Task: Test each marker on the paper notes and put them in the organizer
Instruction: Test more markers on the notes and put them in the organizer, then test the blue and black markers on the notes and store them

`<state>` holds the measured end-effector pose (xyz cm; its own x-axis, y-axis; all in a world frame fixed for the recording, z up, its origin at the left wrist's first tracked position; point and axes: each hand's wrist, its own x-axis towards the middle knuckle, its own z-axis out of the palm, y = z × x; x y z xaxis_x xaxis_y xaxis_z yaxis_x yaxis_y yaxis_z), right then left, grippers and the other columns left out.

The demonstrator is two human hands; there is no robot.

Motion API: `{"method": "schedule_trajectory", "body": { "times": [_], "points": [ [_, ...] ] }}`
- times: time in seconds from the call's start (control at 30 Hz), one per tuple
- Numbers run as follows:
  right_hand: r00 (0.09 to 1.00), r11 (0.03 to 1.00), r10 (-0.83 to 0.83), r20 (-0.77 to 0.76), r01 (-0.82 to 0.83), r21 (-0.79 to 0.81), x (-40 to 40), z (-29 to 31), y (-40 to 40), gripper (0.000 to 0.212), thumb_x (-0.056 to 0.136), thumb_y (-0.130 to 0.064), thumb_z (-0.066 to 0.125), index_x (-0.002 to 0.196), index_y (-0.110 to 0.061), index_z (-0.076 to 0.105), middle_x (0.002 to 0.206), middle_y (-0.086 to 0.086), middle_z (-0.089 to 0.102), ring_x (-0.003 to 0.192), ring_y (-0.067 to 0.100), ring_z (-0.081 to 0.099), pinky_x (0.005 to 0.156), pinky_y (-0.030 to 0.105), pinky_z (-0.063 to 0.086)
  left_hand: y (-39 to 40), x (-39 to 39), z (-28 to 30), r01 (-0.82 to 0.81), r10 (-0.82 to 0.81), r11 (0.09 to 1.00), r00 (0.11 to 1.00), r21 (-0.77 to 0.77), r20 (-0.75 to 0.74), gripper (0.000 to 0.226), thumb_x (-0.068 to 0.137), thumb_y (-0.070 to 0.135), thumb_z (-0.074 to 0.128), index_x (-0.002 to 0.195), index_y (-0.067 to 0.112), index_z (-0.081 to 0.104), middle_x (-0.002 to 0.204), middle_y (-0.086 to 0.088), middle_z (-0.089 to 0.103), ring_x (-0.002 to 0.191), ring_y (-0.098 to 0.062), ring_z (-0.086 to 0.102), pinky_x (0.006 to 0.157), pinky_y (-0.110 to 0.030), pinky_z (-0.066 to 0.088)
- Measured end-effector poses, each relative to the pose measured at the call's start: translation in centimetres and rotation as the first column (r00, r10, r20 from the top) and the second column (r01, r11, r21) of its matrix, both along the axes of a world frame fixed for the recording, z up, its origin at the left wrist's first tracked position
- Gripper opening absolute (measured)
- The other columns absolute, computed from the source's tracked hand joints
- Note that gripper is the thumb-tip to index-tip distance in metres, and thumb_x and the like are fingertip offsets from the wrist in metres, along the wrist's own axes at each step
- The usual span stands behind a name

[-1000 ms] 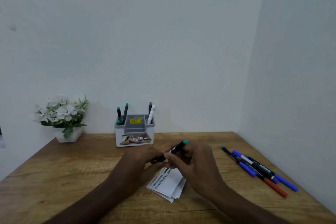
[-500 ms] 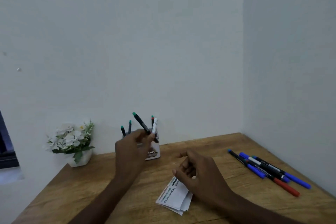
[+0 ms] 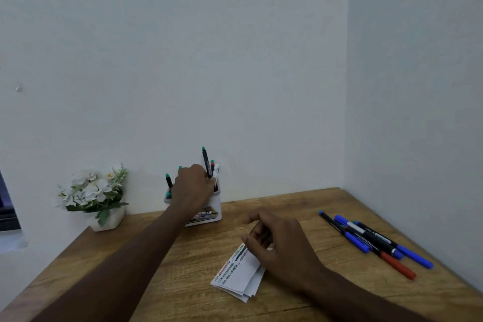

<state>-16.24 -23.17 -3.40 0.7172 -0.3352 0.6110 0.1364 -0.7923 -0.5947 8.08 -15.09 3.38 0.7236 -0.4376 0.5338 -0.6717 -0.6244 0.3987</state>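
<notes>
A: Which step was in hand at this moment?

B: I judged it was the putting away. The left hand (image 3: 194, 185) was stretched forward over the organizer (image 3: 209, 213), and its fingers pinched a green-capped marker (image 3: 206, 162). The marker stood almost upright, with its lower end going down into the right side of the organizer, close to a red-capped marker (image 3: 212, 163) and a white one (image 3: 216, 168).

A: And the other hand?

B: The right hand (image 3: 277, 243) was in front of the organizer, nearer to the person. Its fingers were loosely curled and held nothing; the hand lay over the upper edge of the paper notes (image 3: 239, 274), perhaps touching them.

A: What did the next move ask for?

B: In my opinion, the left hand needed only to let the marker go, so that it drops inside. Then one marker from the group of loose markers (image 3: 371, 240), well to the right of the organizer on the table (image 3: 130, 264), had to be taken and tested on the notes.

A: Anything else there?

B: A small pot of white flowers (image 3: 92, 191) stood to the left of the organizer.
</notes>
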Motion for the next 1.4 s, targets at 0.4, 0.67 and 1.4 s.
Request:
{"method": "schedule_trajectory", "body": {
  "times": [0.4,0.67,1.4],
  "points": [
    [0.749,0.780,-0.573,-0.333,0.373,-0.503,-1.8,3.3,-5.5,0.017,0.099,-0.012,0.058,0.097,-0.017,0.074,0.101,0.006,0.075,0.093,0.026,0.074,0.078,0.037,0.061,7.6,-7.4,-3.5,0.538,-0.550,0.831,0.833,0.141,0.060,0.034,0.089,0.066,0.064,0.114,0.043,0.068,0.090,0.025,0.066,0.086,0.001,0.062,0.067,-0.020,0.048],
    [0.517,0.653,-0.750,-0.412,0.478,-0.587,-3.6,3.4,-9.1,0.007,0.100,-0.021,0.064,0.094,-0.019,0.061,0.111,0.008,0.067,0.100,0.028,0.071,0.075,0.034,0.053,9.5,-7.9,-7.8,0.602,-0.619,0.755,0.785,0.260,-0.022,0.040,0.087,0.083,0.050,0.124,0.067,0.053,0.112,0.035,0.055,0.101,0.005,0.051,0.066,-0.017,0.044],
    [0.596,0.760,-0.646,-0.477,0.439,-0.480,-2.3,3.9,-7.4,0.052,0.092,-0.043,0.079,0.138,-0.023,0.065,0.137,0.006,0.066,0.127,0.026,0.061,0.098,0.041,0.057,9.2,-7.1,-8.7,0.622,-0.614,0.747,0.781,0.236,-0.115,0.039,0.087,0.080,0.050,0.122,0.065,0.057,0.110,0.037,0.056,0.103,0.006,0.053,0.063,-0.015,0.045]
  ]
}}
